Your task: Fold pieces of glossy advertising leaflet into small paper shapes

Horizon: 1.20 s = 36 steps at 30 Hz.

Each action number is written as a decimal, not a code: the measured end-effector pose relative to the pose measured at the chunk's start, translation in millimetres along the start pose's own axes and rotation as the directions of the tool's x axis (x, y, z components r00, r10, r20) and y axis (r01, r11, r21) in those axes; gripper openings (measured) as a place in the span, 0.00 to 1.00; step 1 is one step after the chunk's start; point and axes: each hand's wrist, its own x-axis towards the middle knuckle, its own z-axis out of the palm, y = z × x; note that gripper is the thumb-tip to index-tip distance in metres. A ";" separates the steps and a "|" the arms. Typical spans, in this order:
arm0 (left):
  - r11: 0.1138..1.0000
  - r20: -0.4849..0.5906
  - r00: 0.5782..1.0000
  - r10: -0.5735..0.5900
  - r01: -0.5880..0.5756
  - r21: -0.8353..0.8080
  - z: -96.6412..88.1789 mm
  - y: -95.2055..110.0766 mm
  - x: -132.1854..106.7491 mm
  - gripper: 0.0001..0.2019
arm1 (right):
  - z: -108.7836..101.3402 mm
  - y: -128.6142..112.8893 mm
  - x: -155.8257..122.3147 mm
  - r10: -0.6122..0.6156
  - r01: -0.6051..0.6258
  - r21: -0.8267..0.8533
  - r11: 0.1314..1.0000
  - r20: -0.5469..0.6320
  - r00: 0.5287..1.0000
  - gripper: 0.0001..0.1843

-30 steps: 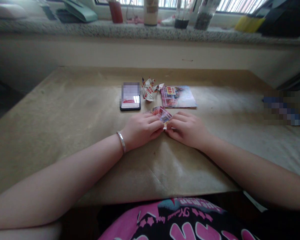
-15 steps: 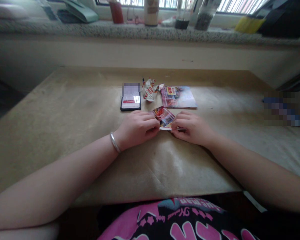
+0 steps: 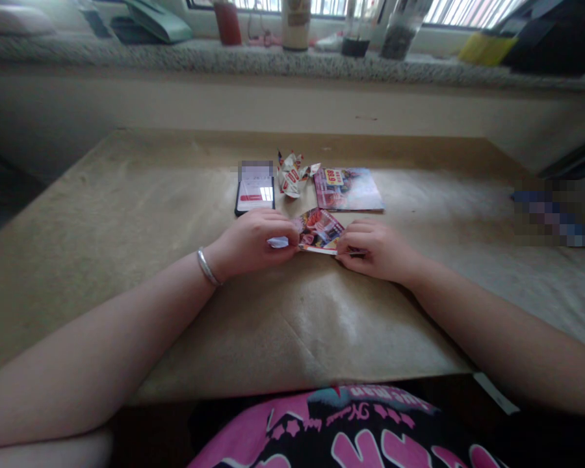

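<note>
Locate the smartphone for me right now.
In the head view, the smartphone lies on the table left of centre, immediately left of the crumpled white-and-red paper and just beyond the left hand.

Left hand [image 3: 253, 240] and right hand [image 3: 377, 250]: both are showing bare, forearms [image 3: 121, 331] likewise. Left wrist: one narrow silver-coloured bangle [image 3: 207, 268] is circling it, giving off metallic sheen. Torso: black top [image 3: 316, 445] is bearing bold pink print. Large pink letters [image 3: 394, 448] with white outlines are running along bottom of view; small pink stars [image 3: 293, 429] are sitting above in two groups. Blue-teal patch [image 3: 322, 398] with touch of red is marking upper front. Smaller lettering [image 3: 361, 411] is running nearby, partly blurring.
</note>
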 end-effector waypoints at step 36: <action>0.885 0.234 0.941 0.244 -0.315 0.343 -5.1 8.0 -2.5 0.08 | -0.7 11.0 -3.8 0.105 -0.111 -0.012 0.994 -0.238 0.966 0.09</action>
